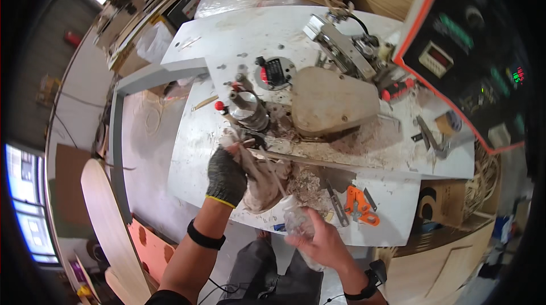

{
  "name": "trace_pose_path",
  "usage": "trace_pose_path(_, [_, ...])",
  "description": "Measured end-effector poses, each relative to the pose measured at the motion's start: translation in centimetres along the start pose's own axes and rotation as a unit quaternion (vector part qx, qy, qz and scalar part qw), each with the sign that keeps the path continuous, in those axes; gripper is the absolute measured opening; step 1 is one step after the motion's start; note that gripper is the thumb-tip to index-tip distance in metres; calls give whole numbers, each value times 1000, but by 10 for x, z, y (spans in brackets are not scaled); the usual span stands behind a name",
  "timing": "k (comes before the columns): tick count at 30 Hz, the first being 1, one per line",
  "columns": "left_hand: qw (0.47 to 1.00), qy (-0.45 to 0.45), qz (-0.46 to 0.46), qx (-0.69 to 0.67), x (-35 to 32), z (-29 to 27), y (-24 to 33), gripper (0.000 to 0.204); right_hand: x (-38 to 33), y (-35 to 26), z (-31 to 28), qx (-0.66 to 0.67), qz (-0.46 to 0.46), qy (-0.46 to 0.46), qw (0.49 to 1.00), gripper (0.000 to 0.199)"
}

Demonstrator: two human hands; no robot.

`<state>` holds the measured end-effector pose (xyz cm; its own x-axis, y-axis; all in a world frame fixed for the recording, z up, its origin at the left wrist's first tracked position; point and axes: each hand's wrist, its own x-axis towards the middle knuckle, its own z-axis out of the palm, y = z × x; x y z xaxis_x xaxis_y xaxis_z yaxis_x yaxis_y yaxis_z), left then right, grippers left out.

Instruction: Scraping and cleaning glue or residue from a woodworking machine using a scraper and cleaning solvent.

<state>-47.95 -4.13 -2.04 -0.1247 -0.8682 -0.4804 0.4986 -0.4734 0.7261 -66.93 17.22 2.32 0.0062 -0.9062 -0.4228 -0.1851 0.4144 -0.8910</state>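
My left hand (226, 175), in a dark grey knit glove with a yellow cuff, is closed on a pale, stained rag (260, 185). The rag hangs beside a silver metal cylinder assembly (249, 112) on the machine table and partly hides its base. A see-through squeeze bottle (296, 221) with a long thin nozzle is gripped in my right hand (323, 242), which is bare. Its nozzle slants up and left, across the rag toward the foot of the cylinder. My left fingertips are partly hidden by the cloth.
Wood shavings (307, 184) litter the white machine table (205, 128). A beige cover (330, 100) stands behind the cylinder. An orange tool (361, 205) lies at the front right. On the right hangs a control panel (460, 49); a curved wooden board (111, 228) leans at the left.
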Motion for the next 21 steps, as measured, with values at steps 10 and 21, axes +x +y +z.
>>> trace_pose_path(10, [997,3,-68,37,-12,28,5,18,32,-69,-24,-105,94,-20,990,69])
trace_pose_path(21, [997,-1,-61,-51,8,4,-51,7,45,-111,-19,-175,110,6,978,74])
